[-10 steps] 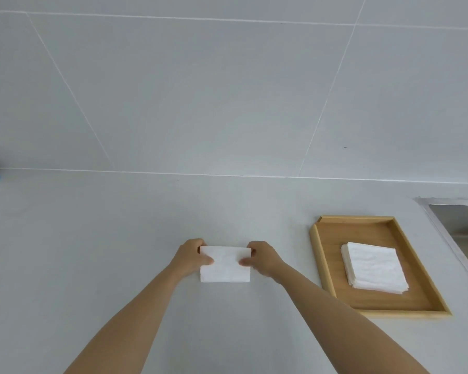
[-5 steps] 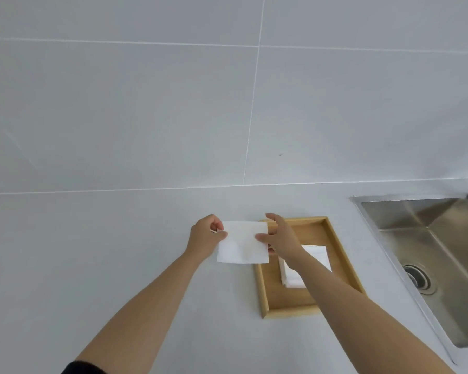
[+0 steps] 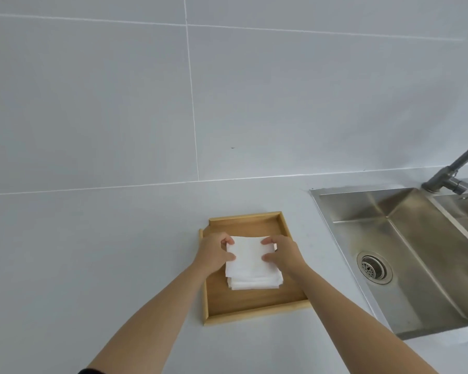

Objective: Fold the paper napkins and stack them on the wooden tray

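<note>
Head view: wooden tray (image 3: 257, 306) sits on a pale grey counter (image 3: 92, 265), lower centre of the frame. Stack of white folded napkins (image 3: 254, 284) lies inside the tray, toward its middle. Both bare forearms reach up from the bottom edge. Left hand (image 3: 214, 253) pinches the left edge of the top napkin (image 3: 250, 259) between thumb and fingers. Right hand (image 3: 284, 253) pinches the right edge the same way. This napkin lies over the stack, roughly squared with it; whether it rests fully on the pile I cannot tell. Steel sink (image 3: 405, 255) fills the right side of the frame, drain (image 3: 373, 267) visible, grey tap (image 3: 454, 168) at the upper right of the basin. Tiled wall (image 3: 227, 90) fills the upper half.
</note>
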Action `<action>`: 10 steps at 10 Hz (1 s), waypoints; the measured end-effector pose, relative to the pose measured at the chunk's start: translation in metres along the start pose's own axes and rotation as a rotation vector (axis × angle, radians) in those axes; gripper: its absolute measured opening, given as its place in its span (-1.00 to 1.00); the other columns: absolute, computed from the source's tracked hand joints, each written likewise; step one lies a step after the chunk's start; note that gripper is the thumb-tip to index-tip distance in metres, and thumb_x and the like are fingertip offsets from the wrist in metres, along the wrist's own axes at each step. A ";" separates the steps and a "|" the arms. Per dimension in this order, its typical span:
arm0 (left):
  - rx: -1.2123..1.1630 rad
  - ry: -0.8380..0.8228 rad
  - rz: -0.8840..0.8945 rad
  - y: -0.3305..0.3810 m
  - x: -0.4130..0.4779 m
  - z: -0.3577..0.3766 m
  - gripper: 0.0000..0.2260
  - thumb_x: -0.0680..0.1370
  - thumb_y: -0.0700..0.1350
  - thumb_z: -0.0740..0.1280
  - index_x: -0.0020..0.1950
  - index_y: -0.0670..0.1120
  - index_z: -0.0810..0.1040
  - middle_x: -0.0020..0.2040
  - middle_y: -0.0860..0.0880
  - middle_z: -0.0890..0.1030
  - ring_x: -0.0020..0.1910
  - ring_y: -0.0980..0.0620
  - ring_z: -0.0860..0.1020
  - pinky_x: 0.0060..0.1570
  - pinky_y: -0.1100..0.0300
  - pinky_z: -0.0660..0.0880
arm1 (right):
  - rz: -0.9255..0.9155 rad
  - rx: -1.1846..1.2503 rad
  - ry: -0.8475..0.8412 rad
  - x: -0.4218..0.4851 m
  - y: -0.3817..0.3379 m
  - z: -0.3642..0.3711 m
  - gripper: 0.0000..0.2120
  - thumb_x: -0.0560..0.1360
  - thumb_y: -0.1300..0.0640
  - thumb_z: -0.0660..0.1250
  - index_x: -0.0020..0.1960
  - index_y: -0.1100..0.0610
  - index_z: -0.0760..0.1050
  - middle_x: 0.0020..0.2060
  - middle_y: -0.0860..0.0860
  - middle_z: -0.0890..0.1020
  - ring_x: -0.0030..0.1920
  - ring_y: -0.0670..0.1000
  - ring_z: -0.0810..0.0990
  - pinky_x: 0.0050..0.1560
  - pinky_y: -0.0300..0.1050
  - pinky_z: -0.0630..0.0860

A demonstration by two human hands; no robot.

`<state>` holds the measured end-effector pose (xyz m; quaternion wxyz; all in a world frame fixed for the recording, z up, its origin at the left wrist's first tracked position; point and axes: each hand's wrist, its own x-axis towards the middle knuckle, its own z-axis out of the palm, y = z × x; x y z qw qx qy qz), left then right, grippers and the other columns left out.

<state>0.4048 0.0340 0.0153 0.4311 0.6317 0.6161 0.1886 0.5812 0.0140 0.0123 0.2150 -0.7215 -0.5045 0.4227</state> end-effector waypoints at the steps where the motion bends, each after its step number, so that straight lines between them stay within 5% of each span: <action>1: 0.037 -0.009 -0.012 0.000 0.002 0.008 -0.69 0.41 -0.30 0.42 0.13 -0.20 0.53 -0.04 -0.03 0.46 -0.06 0.04 0.43 -0.27 0.46 0.29 | 0.006 -0.044 -0.009 0.005 0.009 -0.002 -0.64 0.40 0.34 0.35 0.18 0.17 0.49 0.10 0.03 0.46 -0.01 -0.02 0.42 -0.11 -0.28 0.36; 4: 0.097 -0.027 -0.020 -0.003 0.006 0.020 -0.67 0.41 -0.29 0.42 0.16 -0.20 0.51 0.08 -0.14 0.55 -0.05 0.04 0.44 -0.08 0.26 0.35 | 0.000 -0.211 -0.023 0.015 0.019 0.000 -0.63 0.42 0.34 0.34 0.22 0.18 0.47 0.26 0.10 0.46 0.24 0.09 0.44 0.08 -0.23 0.36; 6: 0.178 -0.032 0.007 -0.011 0.008 0.023 -0.66 0.41 -0.27 0.43 0.17 -0.20 0.51 -0.03 -0.05 0.47 -0.07 0.04 0.42 -0.21 0.35 0.34 | -0.059 -0.346 -0.081 0.012 0.021 0.000 -0.57 0.44 0.33 0.33 0.29 0.16 0.41 0.32 0.05 0.34 0.25 0.06 0.43 0.17 -0.17 0.44; 8: 0.466 -0.065 0.054 -0.013 0.005 0.017 -0.63 0.47 -0.03 0.36 0.26 -0.07 0.47 0.23 -0.05 0.41 0.22 -0.01 0.41 0.17 0.17 0.41 | -0.101 -0.583 -0.160 0.006 0.012 -0.007 -0.42 0.41 0.25 0.39 0.38 0.05 0.32 0.48 0.00 0.16 0.47 0.09 0.12 0.42 -0.04 0.23; 9: 0.580 -0.094 0.055 -0.008 0.001 0.007 -0.59 0.49 0.04 0.30 0.32 -0.02 0.42 0.35 -0.08 0.34 0.37 -0.06 0.29 0.33 0.05 0.28 | -0.080 -0.753 -0.257 0.001 0.001 -0.014 -0.28 0.39 0.15 0.43 0.46 0.01 0.17 0.50 0.01 0.09 0.51 0.12 -0.05 0.48 0.07 0.05; 10: 0.706 -0.091 0.081 -0.007 -0.001 -0.010 -0.57 0.56 0.12 0.14 0.42 0.07 0.27 0.54 -0.09 0.06 0.52 -0.13 -0.02 0.46 -0.10 0.03 | -0.094 -0.836 -0.289 -0.001 -0.013 -0.018 -0.31 0.44 -0.03 0.36 0.47 -0.03 0.11 0.53 0.08 -0.09 0.52 0.18 -0.25 0.51 0.20 -0.11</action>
